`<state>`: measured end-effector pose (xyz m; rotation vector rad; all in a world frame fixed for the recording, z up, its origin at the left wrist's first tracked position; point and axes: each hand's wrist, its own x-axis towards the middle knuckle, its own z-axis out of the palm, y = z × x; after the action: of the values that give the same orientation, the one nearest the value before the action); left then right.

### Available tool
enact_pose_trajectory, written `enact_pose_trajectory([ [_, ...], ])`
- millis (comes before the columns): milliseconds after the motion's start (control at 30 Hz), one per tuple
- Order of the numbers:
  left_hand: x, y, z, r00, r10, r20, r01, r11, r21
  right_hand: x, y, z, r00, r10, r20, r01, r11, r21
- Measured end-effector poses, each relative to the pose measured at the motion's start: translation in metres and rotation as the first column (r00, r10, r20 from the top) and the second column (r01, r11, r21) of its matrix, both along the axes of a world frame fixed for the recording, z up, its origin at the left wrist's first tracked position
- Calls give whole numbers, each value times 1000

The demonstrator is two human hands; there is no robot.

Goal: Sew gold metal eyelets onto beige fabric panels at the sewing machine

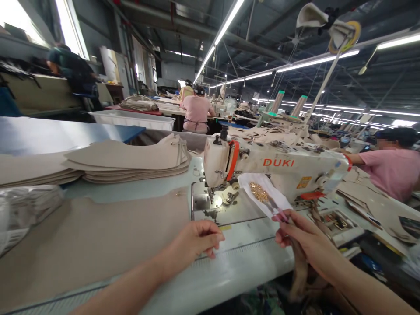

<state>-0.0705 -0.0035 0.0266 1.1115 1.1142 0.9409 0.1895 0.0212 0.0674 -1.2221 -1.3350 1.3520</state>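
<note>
On the pale tabletop (243, 273), the sewing machine (278, 164) stands beyond the right hand (293, 232), which pinches a brownish strip (299, 267) dangling below it, seemingly light and limp, best held near an end; the left hand (201, 238) curls, its grip unclear

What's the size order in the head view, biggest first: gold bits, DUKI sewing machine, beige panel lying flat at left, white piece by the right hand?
1. Beige panel
2. Sewing machine
3. White piece
4. Gold bits
The panel's nearness to the camera may exaggerate its lead.
</note>
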Motion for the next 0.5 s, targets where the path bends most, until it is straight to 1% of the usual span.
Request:
enact_pose_trajectory([
  [33,0,-1,0,1000,-1,6,1,1000,1,-13,4,-5,988,91,128,-99,994,53],
  [67,-1,-1,-1,1000,-1,12,1,1000,2,-23,9,-10,953,137,269,-173,978,115],
  [100,-1,-1,-1,1000,-5,17,5,1000,1,-32,14,-15,901,142,410,-231,957,177],
  [133,-2,-1,-2,1000,-8,24,8,1000,0,-40,20,-18,841,117,529,-277,932,233],
  [200,-2,0,-4,999,-11,39,12,1000,-5,-52,31,-22,719,52,693,-345,892,291],
  [233,-1,0,-4,999,-15,46,15,1000,-8,-57,36,-22,660,28,751,-369,883,292],
  [300,-1,0,-5,998,-21,53,21,1000,-11,-67,42,-20,553,-20,833,-382,882,275],
  [367,-1,0,-5,999,-31,42,31,999,-10,-76,46,-18,468,-76,880,-372,887,275],
  [433,-1,0,-4,999,-41,30,41,999,-9,-82,49,-18,420,-114,900,-366,886,283],
  [500,-1,0,-4,999,-45,27,45,999,-11,-87,52,-20,394,-138,909,-370,881,294],
])
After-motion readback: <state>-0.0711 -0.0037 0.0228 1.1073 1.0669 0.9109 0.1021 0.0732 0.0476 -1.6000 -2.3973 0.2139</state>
